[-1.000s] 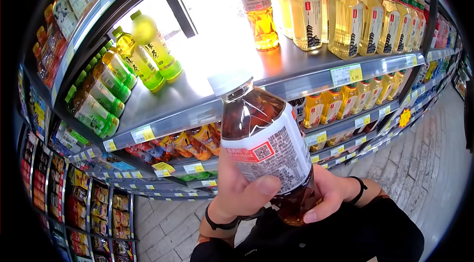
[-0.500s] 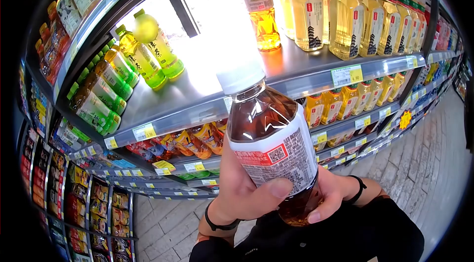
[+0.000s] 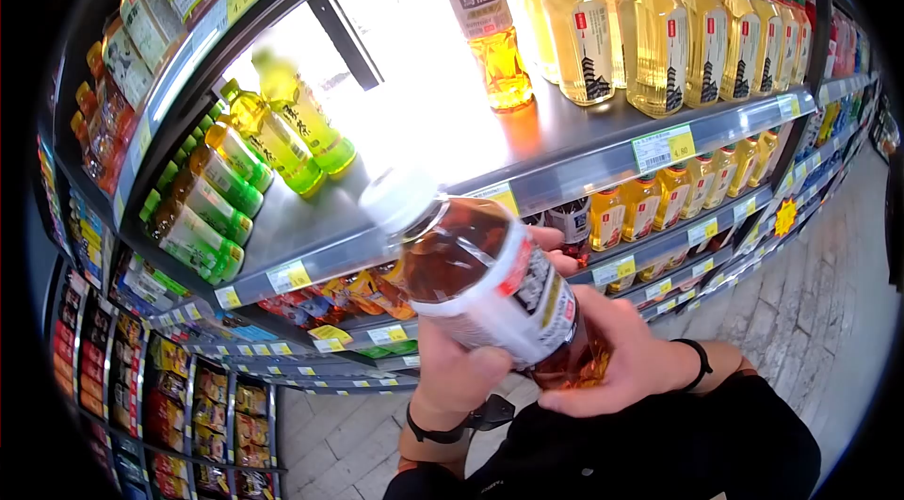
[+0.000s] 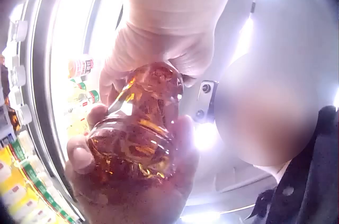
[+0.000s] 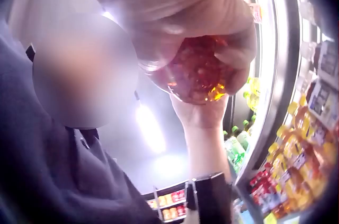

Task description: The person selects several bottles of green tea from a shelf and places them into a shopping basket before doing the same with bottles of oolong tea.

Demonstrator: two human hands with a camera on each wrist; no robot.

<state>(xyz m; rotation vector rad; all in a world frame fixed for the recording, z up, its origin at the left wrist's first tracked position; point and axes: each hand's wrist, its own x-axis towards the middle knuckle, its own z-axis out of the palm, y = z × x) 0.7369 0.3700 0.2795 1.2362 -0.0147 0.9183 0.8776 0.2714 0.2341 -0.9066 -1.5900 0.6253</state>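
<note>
Both hands hold a plastic bottle of dark amber drink [image 3: 452,255], with a white cap and a white printed label, in front of the shelf. It leans with its cap toward the upper left in the head view. My left hand [image 3: 454,370] grips it from the left, thumb lying over the lower label. Around the lower end curls my right hand [image 3: 617,349], some of its fingers showing beyond the bottle. From below, the left wrist view shows the ridged bottle base [image 4: 135,150] between the hands. In the right wrist view, fingers wrap the amber base [image 5: 198,73].
Behind the bottle, a lit shelf [image 3: 574,137] carries one oolong tea bottle [image 3: 490,34], rows of pale yellow tea bottles [image 3: 654,39] and green tea bottles [image 3: 282,137]. Price tags line the shelf edge. Snack racks [image 3: 179,406] stand at lower left, above a tiled floor [image 3: 753,330].
The bottle has turned in the hands, so the label's code square no longer shows. Its cap has swung left and down, tilting the bottle further. The right hand's fingers now show behind it.
</note>
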